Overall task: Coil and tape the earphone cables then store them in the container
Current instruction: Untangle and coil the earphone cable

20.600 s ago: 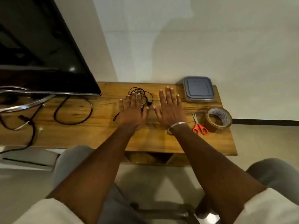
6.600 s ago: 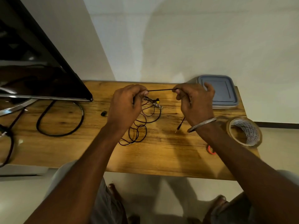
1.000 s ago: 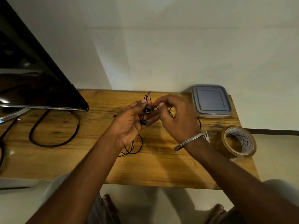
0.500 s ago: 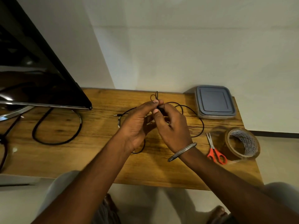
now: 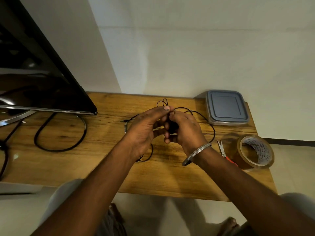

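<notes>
Since a second ago the earphone cable (image 5: 214,132) has spread into a wide loop to the right of the hands. Both hands meet above a wooden counter (image 5: 105,167). The left hand (image 5: 144,132) has its grip pinched on the cable. The right hand (image 5: 185,132) has its grip curled round what may be a dark bundle of it. A lidded grey container (image 5: 226,108) sits at the counter's far right corner, with a tape roll (image 5: 255,152) and red scissors (image 5: 221,148) nearer. A television (image 5: 34,82) stands at the left, before a pale wall (image 5: 187,48).
</notes>
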